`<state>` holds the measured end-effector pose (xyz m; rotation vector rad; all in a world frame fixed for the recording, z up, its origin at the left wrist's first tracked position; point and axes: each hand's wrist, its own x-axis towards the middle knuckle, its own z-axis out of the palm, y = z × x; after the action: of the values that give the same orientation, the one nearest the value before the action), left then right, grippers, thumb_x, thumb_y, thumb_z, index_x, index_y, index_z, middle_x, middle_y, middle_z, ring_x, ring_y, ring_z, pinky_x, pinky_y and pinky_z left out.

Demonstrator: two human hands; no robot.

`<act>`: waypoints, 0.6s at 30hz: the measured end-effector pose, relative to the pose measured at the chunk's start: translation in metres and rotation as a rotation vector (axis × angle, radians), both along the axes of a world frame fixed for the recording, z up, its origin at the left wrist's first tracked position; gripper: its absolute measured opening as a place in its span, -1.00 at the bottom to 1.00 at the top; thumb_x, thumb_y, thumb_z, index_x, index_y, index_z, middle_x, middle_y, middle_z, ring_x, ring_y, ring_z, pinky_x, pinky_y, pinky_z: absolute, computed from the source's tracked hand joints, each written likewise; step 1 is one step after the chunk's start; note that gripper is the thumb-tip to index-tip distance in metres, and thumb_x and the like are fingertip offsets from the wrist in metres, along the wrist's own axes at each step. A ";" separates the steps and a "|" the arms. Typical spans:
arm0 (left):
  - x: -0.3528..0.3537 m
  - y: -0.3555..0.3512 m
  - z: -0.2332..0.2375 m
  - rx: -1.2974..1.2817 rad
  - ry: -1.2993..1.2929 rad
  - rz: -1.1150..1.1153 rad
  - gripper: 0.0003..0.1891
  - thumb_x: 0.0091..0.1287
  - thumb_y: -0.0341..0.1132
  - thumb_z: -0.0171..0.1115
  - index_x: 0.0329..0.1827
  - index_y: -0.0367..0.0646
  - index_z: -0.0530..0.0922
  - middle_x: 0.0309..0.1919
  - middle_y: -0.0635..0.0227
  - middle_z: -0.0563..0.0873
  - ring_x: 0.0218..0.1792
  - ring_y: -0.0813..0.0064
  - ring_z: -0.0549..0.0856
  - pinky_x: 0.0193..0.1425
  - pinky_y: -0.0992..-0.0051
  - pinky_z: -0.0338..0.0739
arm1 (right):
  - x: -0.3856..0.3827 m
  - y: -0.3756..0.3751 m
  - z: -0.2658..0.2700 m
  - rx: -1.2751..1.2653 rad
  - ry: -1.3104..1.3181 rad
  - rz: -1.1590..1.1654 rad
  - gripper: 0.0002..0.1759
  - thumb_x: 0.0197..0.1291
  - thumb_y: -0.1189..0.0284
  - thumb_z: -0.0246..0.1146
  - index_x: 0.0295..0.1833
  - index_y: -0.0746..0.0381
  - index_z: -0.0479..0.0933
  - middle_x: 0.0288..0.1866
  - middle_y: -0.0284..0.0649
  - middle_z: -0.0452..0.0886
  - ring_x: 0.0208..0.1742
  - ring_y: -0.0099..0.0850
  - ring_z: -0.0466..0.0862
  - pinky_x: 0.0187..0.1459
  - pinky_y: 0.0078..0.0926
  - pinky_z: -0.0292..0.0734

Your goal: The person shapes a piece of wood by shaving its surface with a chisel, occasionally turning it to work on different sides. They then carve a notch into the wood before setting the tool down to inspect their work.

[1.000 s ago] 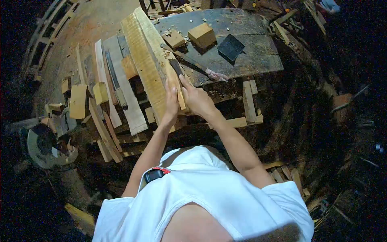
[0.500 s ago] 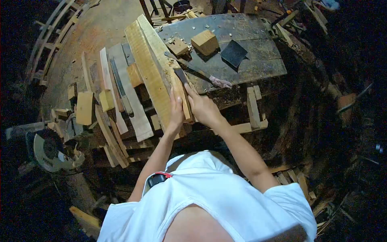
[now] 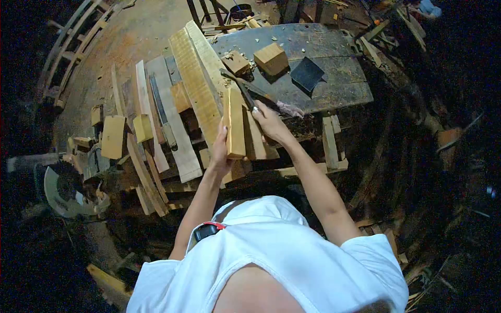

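Observation:
My left hand (image 3: 221, 149) is closed around the lower left side of a light wooden block (image 3: 236, 125), which stands out above the boards. My right hand (image 3: 270, 123) grips a dark, narrow tool (image 3: 246, 95) just right of the block; its exact kind is hard to make out. A long yellowish board (image 3: 194, 78) runs up and away behind the block. Near the tool's upper end, a second long tool (image 3: 261, 93) lies on the workbench with a pinkish cloth (image 3: 290, 109) at its near end.
The dark workbench (image 3: 334, 78) carries a cube-like wooden block (image 3: 271, 58), a smaller block (image 3: 236, 62) and a black square piece (image 3: 308, 74). Planks (image 3: 175, 130) lie on the left. A circular saw (image 3: 68, 193) is at the far left.
The wooden block has been lifted and turned, showing a broad face. My right hand has moved right, away from the block, with the dark tool. The view has shifted slightly.

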<state>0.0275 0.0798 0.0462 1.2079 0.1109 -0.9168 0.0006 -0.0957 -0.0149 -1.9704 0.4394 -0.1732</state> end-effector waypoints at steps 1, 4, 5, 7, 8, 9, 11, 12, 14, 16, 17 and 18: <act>0.001 0.007 0.003 -0.043 0.063 -0.040 -0.48 0.54 -0.04 -0.32 0.52 0.24 -0.12 0.02 0.20 0.53 -0.34 0.38 0.72 -0.63 0.41 0.68 | -0.002 -0.002 0.006 -0.002 0.001 0.009 -0.37 0.31 0.10 0.04 0.38 0.22 0.27 0.11 0.11 0.56 0.17 -0.05 0.55 0.23 -0.28 0.38; 0.005 0.033 -0.006 -0.144 0.195 -0.056 -0.51 0.52 -0.03 -0.25 0.49 0.19 0.05 -0.13 0.26 0.60 -0.37 0.44 0.69 -0.53 0.43 0.68 | -0.007 -0.011 0.025 0.219 0.138 -0.024 -0.30 0.26 0.00 0.15 0.27 0.35 0.31 -0.09 -0.08 0.60 -0.21 -0.42 0.63 -0.19 -0.48 0.56; 0.005 0.040 -0.011 -0.168 0.279 -0.042 -0.52 0.50 -0.02 -0.18 0.45 0.14 0.19 -0.21 0.28 0.64 -0.38 0.44 0.69 -0.47 0.45 0.68 | -0.005 -0.013 0.028 0.325 0.144 -0.068 -0.32 0.24 -0.07 0.14 0.20 0.29 0.36 -0.29 -0.25 0.58 -0.45 -0.61 0.55 -0.52 -0.64 0.47; 0.004 0.053 0.003 -0.158 0.260 -0.023 -0.50 0.49 -0.02 -0.16 0.45 0.10 0.20 -0.20 0.24 0.65 -0.37 0.42 0.69 -0.48 0.44 0.67 | -0.004 -0.015 0.052 0.627 0.120 -0.147 -0.29 0.19 -0.14 0.16 0.19 0.22 0.38 -0.36 -0.32 0.55 -0.54 -0.68 0.51 -0.62 -0.72 0.40; 0.010 0.066 0.005 -0.203 0.254 -0.160 -0.49 0.49 -0.03 -0.15 0.45 0.07 0.22 -0.16 0.21 0.66 -0.33 0.41 0.70 -0.41 0.42 0.67 | -0.004 -0.018 0.057 0.691 0.114 -0.146 -0.30 0.19 -0.15 0.16 0.21 0.18 0.37 -0.43 -0.39 0.49 -0.66 -0.72 0.43 -0.65 -0.75 0.38; 0.012 0.072 0.011 -0.249 0.249 -0.298 -0.49 0.48 -0.03 -0.14 0.45 0.04 0.23 -0.12 0.19 0.66 -0.30 0.39 0.71 -0.35 0.41 0.68 | -0.008 -0.021 0.062 0.690 0.112 -0.146 -0.30 0.19 -0.15 0.16 0.21 0.18 0.37 -0.43 -0.39 0.49 -0.66 -0.72 0.43 -0.65 -0.75 0.38; 0.010 0.072 0.018 -0.110 0.189 -0.301 -0.46 0.47 0.00 -0.11 0.45 0.02 0.24 -0.09 0.18 0.66 -0.26 0.37 0.71 -0.33 0.38 0.68 | -0.019 -0.026 0.072 0.874 0.144 -0.048 -0.42 0.18 -0.06 0.23 0.10 0.16 0.40 -0.33 -0.38 0.48 -0.58 -0.70 0.48 -0.70 -0.74 0.35; 0.012 0.076 0.011 -0.089 0.161 -0.351 -0.42 0.45 0.04 -0.10 0.46 0.02 0.20 -0.07 0.18 0.65 -0.25 0.36 0.72 -0.34 0.36 0.69 | -0.026 -0.025 0.078 0.909 0.102 0.018 -0.45 0.16 0.01 0.26 0.13 0.13 0.41 -0.36 -0.45 0.42 -0.65 -0.76 0.37 -0.70 -0.82 0.30; 0.023 0.086 0.006 -0.093 0.285 -0.374 -0.26 0.37 0.22 -0.05 0.49 -0.02 0.14 0.01 0.14 0.61 -0.21 0.33 0.71 -0.34 0.35 0.70 | -0.039 -0.025 0.085 0.943 0.096 0.031 -0.47 0.16 0.04 0.27 0.14 0.11 0.41 -0.35 -0.46 0.42 -0.64 -0.76 0.36 -0.69 -0.83 0.30; 0.031 0.082 0.029 -0.306 0.319 -0.400 -0.20 0.34 0.29 -0.10 0.46 -0.14 0.16 0.06 0.10 0.58 -0.24 0.33 0.71 -0.33 0.42 0.68 | -0.051 -0.024 0.100 0.954 0.098 0.035 -0.49 0.13 0.12 0.29 0.14 0.11 0.42 -0.36 -0.47 0.40 -0.58 -0.75 0.38 -0.67 -0.83 0.31; 0.035 0.080 0.036 -0.518 0.350 -0.425 -0.11 0.32 0.36 -0.14 0.44 -0.27 0.19 0.10 0.06 0.56 -0.27 0.33 0.70 -0.33 0.48 0.65 | -0.056 -0.023 0.098 0.949 0.098 0.030 -0.49 0.13 0.12 0.29 0.14 0.11 0.42 -0.36 -0.47 0.40 -0.58 -0.75 0.38 -0.67 -0.83 0.31; 0.038 0.082 0.032 -0.636 0.398 -0.358 0.00 0.24 0.46 -0.16 0.39 -0.35 0.21 0.15 -0.02 0.51 -0.27 0.27 0.66 -0.39 0.52 0.63 | -0.059 -0.021 0.098 0.936 0.068 -0.033 -0.47 0.13 0.13 0.29 0.16 0.12 0.40 -0.35 -0.46 0.41 -0.58 -0.74 0.39 -0.67 -0.81 0.31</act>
<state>0.0656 0.1616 0.0779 0.4487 -0.0819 -1.3711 -0.0583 -0.1164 0.0834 -1.0515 0.4809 0.0785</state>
